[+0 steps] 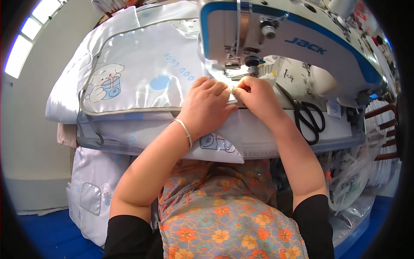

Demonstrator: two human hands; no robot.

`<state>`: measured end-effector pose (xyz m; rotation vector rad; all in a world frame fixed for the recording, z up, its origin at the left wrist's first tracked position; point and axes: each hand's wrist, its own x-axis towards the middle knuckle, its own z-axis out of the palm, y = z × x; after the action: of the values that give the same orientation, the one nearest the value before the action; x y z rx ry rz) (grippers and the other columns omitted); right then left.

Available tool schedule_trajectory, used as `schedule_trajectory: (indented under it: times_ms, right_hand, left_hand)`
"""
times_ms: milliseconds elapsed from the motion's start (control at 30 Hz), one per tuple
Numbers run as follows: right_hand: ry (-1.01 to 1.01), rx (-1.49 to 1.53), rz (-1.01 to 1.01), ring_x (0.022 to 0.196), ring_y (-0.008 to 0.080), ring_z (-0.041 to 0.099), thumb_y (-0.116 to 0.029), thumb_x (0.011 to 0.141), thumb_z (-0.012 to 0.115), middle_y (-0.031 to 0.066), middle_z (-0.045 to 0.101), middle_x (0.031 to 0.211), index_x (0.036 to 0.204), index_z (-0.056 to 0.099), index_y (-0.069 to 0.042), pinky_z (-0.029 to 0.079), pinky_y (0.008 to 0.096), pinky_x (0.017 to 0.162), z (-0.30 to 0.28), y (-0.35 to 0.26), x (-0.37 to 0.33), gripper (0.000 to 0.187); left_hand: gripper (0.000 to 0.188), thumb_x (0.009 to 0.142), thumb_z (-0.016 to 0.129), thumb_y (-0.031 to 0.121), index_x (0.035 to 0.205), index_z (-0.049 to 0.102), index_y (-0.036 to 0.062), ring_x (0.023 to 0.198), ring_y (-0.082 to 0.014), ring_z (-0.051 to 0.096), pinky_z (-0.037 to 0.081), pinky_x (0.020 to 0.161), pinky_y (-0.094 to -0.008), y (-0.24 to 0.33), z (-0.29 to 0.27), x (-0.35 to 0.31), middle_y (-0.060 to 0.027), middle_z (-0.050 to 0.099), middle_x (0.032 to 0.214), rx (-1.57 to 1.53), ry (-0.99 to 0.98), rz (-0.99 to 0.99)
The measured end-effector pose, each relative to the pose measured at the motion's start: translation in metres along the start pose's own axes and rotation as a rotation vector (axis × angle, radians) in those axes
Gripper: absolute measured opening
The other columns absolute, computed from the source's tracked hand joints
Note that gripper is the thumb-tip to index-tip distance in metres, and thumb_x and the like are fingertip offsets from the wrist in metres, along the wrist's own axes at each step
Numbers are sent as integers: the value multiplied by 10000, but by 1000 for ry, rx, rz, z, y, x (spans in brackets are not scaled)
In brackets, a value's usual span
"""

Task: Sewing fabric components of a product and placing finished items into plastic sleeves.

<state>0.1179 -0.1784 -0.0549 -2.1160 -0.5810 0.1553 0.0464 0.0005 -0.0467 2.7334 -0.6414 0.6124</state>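
A shiny white fabric panel [142,56] with cartoon dog prints and a grey bound edge lies across the sewing table. My left hand [207,103] rests on its right end, fingers curled down onto the white cloth close to the needle area. Beside it, my right hand [255,96] pinches a small bit of white material at the edge. Both hands sit just in front of the presser foot [233,64] of a white and blue sewing machine [302,39]. My fingers hide exactly what is pinched.
Black-handled scissors [307,113] lie right of my right hand. A cloth corner [220,149] hangs over the table's front edge, and more printed fabric [92,190] hangs below left. A clear plastic bag [355,168] hangs at the right, near stacked white pieces [379,116].
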Motion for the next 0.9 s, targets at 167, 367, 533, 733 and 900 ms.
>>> schedule_trajectory:
  times_ms: [167, 367, 533, 733, 900]
  right_hand:
    - [65, 22, -130, 637, 147, 619, -63, 890, 652, 92, 675, 742, 903, 682, 15, 483, 303, 604, -6, 9, -15, 84]
    - [170, -72, -338, 712, 231, 633, -23, 871, 650, 99, 650, 846, 983, 707, -32, 500, 332, 630, -6, 13, -20, 126]
    - [166, -315, -454, 722, 269, 612, -17, 874, 645, 96, 568, 805, 1022, 727, -81, 503, 380, 633, 2, 8, -23, 180]
    - [129, -474, -483, 738, 270, 622, -52, 869, 629, 80, 560, 824, 1115, 707, -106, 525, 394, 646, 4, 5, -23, 263]
    - [54, -516, -452, 759, 283, 639, -81, 868, 623, 96, 600, 857, 1132, 697, -103, 534, 398, 657, 3, 3, -14, 275]
  left_hand:
    - [304, 807, 679, 106, 1110, 679, 75, 1064, -271, 610, 472, 949, -408, 8, -4, -5, -68, 659, 1103, 4, -70, -29]
    - [361, 812, 660, 68, 1172, 655, 65, 1053, -271, 606, 482, 935, -381, 7, 0, -8, -63, 652, 1151, 13, -109, -56]
    - [353, 816, 619, 108, 1156, 644, 16, 1089, -237, 598, 470, 927, -377, 5, 1, -11, -76, 650, 1207, 31, -1, 21]
    - [298, 825, 623, 111, 1107, 652, 19, 1102, -234, 607, 470, 919, -371, 4, 3, -11, -86, 662, 1164, 65, 14, 45]
    - [276, 810, 617, 109, 1072, 656, 29, 1077, -232, 617, 476, 896, -367, -2, 3, -8, -78, 669, 1127, 37, 40, 34]
